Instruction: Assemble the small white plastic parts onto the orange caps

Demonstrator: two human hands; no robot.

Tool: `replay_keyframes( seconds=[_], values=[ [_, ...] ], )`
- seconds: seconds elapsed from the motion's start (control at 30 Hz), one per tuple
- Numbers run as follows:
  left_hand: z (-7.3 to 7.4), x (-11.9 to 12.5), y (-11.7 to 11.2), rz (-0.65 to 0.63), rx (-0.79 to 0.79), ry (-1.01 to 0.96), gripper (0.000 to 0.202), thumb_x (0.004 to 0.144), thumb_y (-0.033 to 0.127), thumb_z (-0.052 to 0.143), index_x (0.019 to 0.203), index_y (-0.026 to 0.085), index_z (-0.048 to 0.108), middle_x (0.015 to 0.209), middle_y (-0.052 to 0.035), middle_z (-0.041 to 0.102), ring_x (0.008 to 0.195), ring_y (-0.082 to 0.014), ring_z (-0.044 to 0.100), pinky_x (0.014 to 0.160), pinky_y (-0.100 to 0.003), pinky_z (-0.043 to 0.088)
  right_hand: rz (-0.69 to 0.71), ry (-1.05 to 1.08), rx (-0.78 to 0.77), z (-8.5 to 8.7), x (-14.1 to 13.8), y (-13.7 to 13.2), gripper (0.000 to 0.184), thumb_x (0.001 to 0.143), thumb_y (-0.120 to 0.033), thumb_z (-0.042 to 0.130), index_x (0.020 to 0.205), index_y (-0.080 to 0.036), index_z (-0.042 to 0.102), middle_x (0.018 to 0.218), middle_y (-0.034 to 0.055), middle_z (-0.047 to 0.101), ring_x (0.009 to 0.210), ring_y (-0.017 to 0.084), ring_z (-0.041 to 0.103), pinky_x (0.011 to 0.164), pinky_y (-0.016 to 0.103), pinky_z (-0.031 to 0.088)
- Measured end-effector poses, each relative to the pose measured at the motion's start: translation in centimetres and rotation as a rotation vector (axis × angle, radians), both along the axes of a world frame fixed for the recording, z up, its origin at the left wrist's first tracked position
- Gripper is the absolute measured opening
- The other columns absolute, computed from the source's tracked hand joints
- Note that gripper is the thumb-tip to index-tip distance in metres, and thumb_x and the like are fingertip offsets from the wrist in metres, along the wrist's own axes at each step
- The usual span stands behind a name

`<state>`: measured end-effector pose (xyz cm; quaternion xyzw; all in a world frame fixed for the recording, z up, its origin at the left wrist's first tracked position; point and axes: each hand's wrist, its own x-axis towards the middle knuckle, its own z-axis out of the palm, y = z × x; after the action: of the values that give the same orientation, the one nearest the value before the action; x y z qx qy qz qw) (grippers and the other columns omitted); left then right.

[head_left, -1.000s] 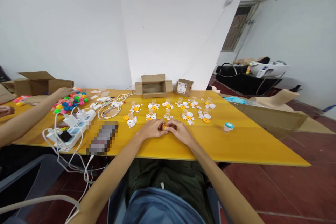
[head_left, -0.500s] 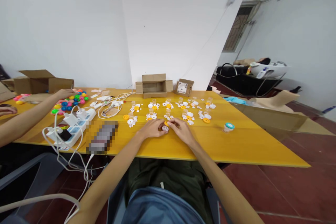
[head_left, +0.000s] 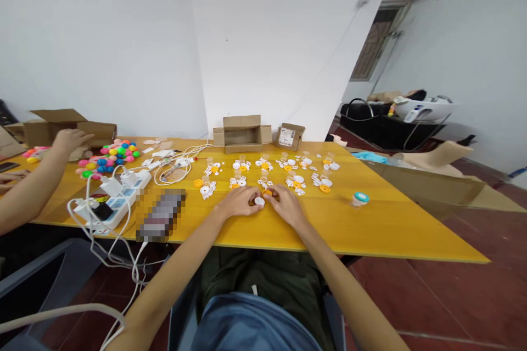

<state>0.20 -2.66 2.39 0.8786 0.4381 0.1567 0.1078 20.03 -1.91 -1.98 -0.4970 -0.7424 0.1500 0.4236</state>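
Note:
Near the table's front edge, my left hand (head_left: 242, 201) pinches a small round white plastic piece (head_left: 259, 201) between thumb and fingers. Just to its right, my right hand (head_left: 284, 204) grips an orange plastic ring (head_left: 267, 193) at the fingertips. The two pieces are close together but apart. Beyond my hands lie several small groups of parts, each with white perforated discs (head_left: 300, 192), an orange ring (head_left: 325, 189) or similar, and a small clear cup (head_left: 264, 174). A clear jar with a teal lid (head_left: 361, 197) stands off to the right.
On the left are a power strip (head_left: 119, 203) with white cables, a blurred-out phone (head_left: 161, 214) and colourful balls (head_left: 109, 160). A co-worker's arm (head_left: 45, 175) reaches over there. Two cardboard boxes (head_left: 242, 148) stand at the back by the wall.
My right hand has drawn slightly right with the orange ring, away from the white piece in my left hand. The co-worker's hand has lifted left, off the balls.

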Motion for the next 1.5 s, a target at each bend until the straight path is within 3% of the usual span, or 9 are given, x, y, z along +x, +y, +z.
replay_keyframes(
  seconds=[0.3, 0.53, 0.67, 0.93, 1.07, 1.33, 1.5],
  values=[
    [0.2, 0.2, -0.2, -0.007, 0.018, 0.007, 0.013, 0.087, 0.034, 0.061, 0.097, 0.025, 0.061, 0.084, 0.0005, 0.067, 0.082, -0.02, 0.065, 0.078, -0.029, 0.049, -0.031, -0.019, 0.067, -0.4, 0.0, 0.1, 0.006, 0.083, -0.022, 0.063, 0.087, -0.025, 0.067, 0.09, 0.0039, 0.072, 0.08, 0.023, 0.067, 0.078, 0.036, 0.055],
    [0.0, 0.2, -0.1, -0.006, 0.031, 0.018, 0.016, 0.087, 0.034, 0.062, 0.099, 0.025, 0.063, 0.086, -0.0006, 0.068, 0.087, -0.0217, 0.066, 0.081, -0.03, 0.05, -0.222, 0.063, 0.215, -0.2, 0.2, -0.1, 0.01, 0.087, -0.028, 0.058, 0.092, -0.025, 0.065, 0.095, 0.0067, 0.071, 0.085, 0.025, 0.066, 0.081, 0.039, 0.054],
    [0.0, 0.2, -0.2, -0.001, 0.031, 0.02, 0.017, 0.087, 0.034, 0.061, 0.101, 0.025, 0.063, 0.087, -0.0008, 0.069, 0.088, -0.0218, 0.066, 0.082, -0.031, 0.051, -0.318, 0.016, 0.168, -1.0, 0.5, 0.4, 0.007, 0.086, -0.027, 0.058, 0.082, -0.025, 0.063, 0.089, 0.0067, 0.07, 0.083, 0.026, 0.065, 0.077, 0.038, 0.053],
    [0.1, 0.2, -0.3, -0.004, 0.032, 0.02, 0.017, 0.087, 0.034, 0.061, 0.101, 0.025, 0.063, 0.089, -0.0013, 0.069, 0.088, -0.022, 0.067, 0.082, -0.031, 0.051, -0.324, -0.057, 0.139, -1.8, 0.7, 0.8, 0.011, 0.083, -0.019, 0.059, 0.074, -0.026, 0.062, 0.086, 0.0071, 0.068, 0.085, 0.026, 0.065, 0.077, 0.037, 0.051],
    [0.0, 0.1, -0.2, -0.004, 0.025, 0.021, 0.018, 0.087, 0.035, 0.061, 0.102, 0.024, 0.063, 0.088, -0.0017, 0.069, 0.089, -0.0225, 0.067, 0.083, -0.031, 0.05, -0.241, -0.024, 0.189, -0.9, 0.5, 0.4, 0.011, 0.087, -0.022, 0.056, 0.08, -0.025, 0.064, 0.09, 0.0075, 0.067, 0.091, 0.027, 0.063, 0.084, 0.04, 0.053],
    [0.1, 0.2, -0.2, -0.025, 0.026, 0.01, 0.017, 0.089, 0.037, 0.058, 0.101, 0.025, 0.062, 0.089, -0.0022, 0.069, 0.09, -0.023, 0.066, 0.083, -0.032, 0.05, 0.149, -0.064, 0.153, 0.5, -0.2, -1.0, 0.013, 0.095, -0.028, 0.059, 0.089, -0.028, 0.071, 0.099, 0.0054, 0.067, 0.099, 0.025, 0.064, 0.092, 0.038, 0.053],
    [0.0, 0.2, -0.2, -0.022, 0.024, 0.007, 0.018, 0.09, 0.04, 0.061, 0.1, 0.025, 0.061, 0.091, -0.0028, 0.069, 0.093, -0.0236, 0.066, 0.084, -0.032, 0.05, 0.223, -0.104, 0.132, 0.6, -0.2, -1.2, 0.015, 0.096, -0.026, 0.059, 0.089, -0.027, 0.072, 0.098, 0.005, 0.067, 0.094, 0.022, 0.065, 0.089, 0.036, 0.053]
  ],
)
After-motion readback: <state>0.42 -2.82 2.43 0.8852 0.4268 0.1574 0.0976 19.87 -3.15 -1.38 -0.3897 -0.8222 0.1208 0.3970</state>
